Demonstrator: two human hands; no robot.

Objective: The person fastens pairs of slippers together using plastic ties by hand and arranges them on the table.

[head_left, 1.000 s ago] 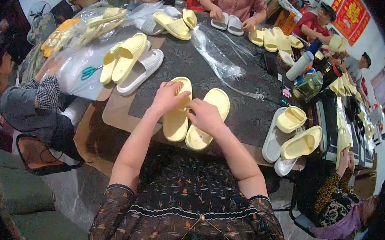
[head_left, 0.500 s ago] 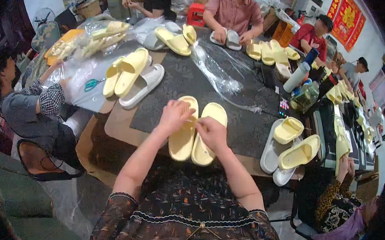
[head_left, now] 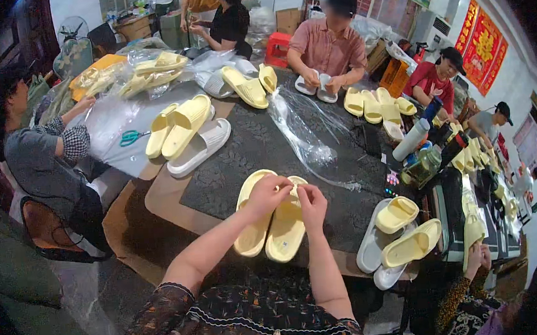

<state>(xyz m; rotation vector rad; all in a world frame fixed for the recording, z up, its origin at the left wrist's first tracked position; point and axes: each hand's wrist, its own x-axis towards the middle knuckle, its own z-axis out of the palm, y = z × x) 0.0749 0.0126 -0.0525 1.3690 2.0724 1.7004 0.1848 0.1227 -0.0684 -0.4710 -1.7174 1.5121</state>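
Two pale yellow slide slippers stand side by side in front of me, the left slipper and the right slipper, toes pointing away. My left hand reaches across the left slipper, its fingers pinched at the strap of the right one. Close beside it, my right hand is also closed, thumb and fingertips together at the right edge of the same strap. Whatever lies between the fingertips is too small to make out. My hands partly hide both straps.
Yellow slippers on white ones lie at the table's right and left. Clear plastic bags lie across the dark tabletop. Teal scissors rest at the left. Bottles stand at the right. Several co-workers sit around.
Both hands have gone from the left slipper's strap and the gap between the slippers to the right slipper's strap. My view has tilted up, so the table sits lower in the picture.
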